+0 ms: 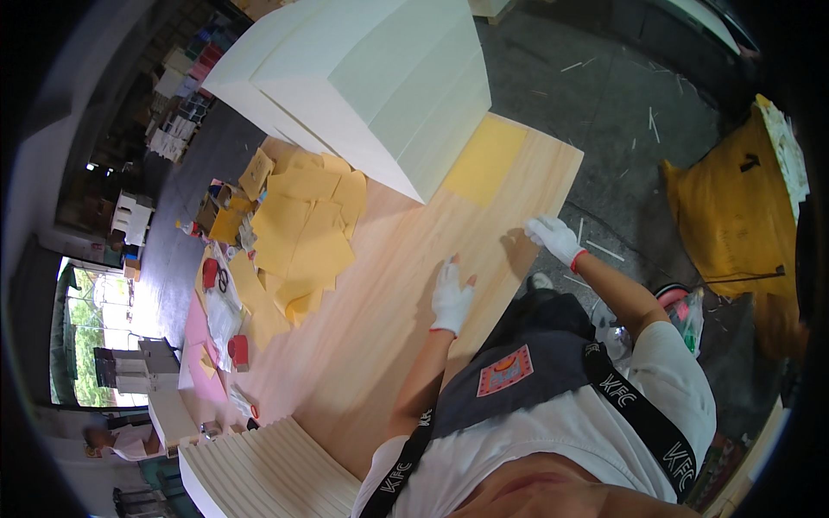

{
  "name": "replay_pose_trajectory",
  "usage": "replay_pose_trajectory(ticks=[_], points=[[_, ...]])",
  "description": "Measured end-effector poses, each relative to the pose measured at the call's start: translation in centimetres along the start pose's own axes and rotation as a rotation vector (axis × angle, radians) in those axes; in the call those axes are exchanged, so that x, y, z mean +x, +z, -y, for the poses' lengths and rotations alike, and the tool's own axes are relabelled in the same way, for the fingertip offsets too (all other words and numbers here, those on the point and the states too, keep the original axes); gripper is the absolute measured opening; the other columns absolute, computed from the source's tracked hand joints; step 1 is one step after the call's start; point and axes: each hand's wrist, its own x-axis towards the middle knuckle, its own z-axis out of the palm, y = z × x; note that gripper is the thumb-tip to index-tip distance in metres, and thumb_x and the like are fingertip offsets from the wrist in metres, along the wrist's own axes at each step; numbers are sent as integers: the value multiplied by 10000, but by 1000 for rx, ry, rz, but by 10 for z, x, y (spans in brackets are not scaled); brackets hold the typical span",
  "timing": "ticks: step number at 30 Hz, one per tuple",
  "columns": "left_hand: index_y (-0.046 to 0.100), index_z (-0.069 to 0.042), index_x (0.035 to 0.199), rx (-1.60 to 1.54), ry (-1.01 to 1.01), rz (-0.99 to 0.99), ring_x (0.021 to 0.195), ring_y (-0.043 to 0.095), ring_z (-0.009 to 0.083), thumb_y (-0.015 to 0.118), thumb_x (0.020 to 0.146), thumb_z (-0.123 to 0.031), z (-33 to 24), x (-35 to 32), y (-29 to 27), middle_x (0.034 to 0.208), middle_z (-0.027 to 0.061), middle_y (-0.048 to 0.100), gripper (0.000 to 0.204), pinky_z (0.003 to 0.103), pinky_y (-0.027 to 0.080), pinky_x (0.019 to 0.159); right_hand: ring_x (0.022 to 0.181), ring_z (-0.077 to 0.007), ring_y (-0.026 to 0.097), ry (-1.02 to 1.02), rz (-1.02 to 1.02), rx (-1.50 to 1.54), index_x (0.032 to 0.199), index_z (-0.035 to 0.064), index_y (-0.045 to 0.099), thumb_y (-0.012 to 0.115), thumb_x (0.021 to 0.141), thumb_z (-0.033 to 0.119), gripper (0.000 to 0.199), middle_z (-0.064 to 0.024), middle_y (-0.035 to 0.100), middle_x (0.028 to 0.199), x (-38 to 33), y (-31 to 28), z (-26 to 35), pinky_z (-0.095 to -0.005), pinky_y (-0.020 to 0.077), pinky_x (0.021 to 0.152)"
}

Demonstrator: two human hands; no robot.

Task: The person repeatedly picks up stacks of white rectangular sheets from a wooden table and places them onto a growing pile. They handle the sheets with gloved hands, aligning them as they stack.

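My left hand (452, 298), in a white glove with bare fingertips showing, is over the pale wood-grain table (380, 302). Its thumb stands apart from the fingers and it holds nothing. Farther right, my right hand (554, 240), gloved in white with a red cuff, hovers near the table's right edge. Its fingers are loosely bent, with no object visible in them. Beyond both hands lies a flat yellow sheet (488, 161), beside a tall block of stacked white paper (406, 95). Left of my hands spreads a heap of yellow-orange paper pieces (306, 224).
Along the table's left side are red tape dispensers (237, 350), scissors (223, 279) and pink paper (197, 332). Stacked white sheets (268, 466) stand at the near left. A large yellow wrapped bundle (734, 211) is on the right, with paper scraps on the dark floor (596, 95). Another person (129, 440) is at the far left.
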Motion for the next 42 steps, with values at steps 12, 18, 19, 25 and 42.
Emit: replay_pose_trajectory(ticks=[12, 18, 19, 25, 42], points=[[567, -127, 1258, 565, 10, 254, 1173, 552, 344, 726, 778, -258, -94, 239, 77, 1243, 153, 555, 522, 513, 493, 953, 845, -111, 635, -129, 206, 201, 1115, 49, 668, 556, 1030, 332, 316, -47, 699, 969, 149, -88, 48, -277, 521, 786], [566, -127, 1224, 482, 73, 36, 1124, 595, 333, 661, 843, -168, -86, 238, 71, 1177, 122, 599, 394, 467, 566, 818, 791, -80, 621, -106, 246, 246, 1109, 53, 685, 541, 1034, 271, 272, -37, 692, 936, 228, -159, 60, -238, 519, 737], [568, -129, 1216, 478, 45, 31, 1112, 603, 335, 645, 853, -150, -105, 232, 68, 1157, 119, 606, 371, 464, 572, 798, 786, -78, 620, -111, 253, 268, 1132, 51, 684, 531, 1041, 255, 270, -33, 692, 942, 243, -170, 55, -231, 518, 721], [624, -134, 1177, 365, -161, 131, 973, 654, 375, 595, 882, -198, -90, 269, 85, 1065, 150, 649, 303, 463, 572, 771, 834, -92, 631, -63, 271, 231, 1219, 65, 674, 569, 1022, 361, 370, -53, 703, 1016, 299, -169, 68, -251, 526, 758], [625, -209, 1207, 713, -1033, -321, 1098, 634, 325, 627, 873, -166, 117, 92, -216, 1190, 103, 625, 336, 448, 538, 880, 1099, -178, 617, -315, 374, 242, 1308, 76, 628, 533, 1024, 438, 470, -73, 660, 1210, 550, -114, 153, -347, 486, 979]])
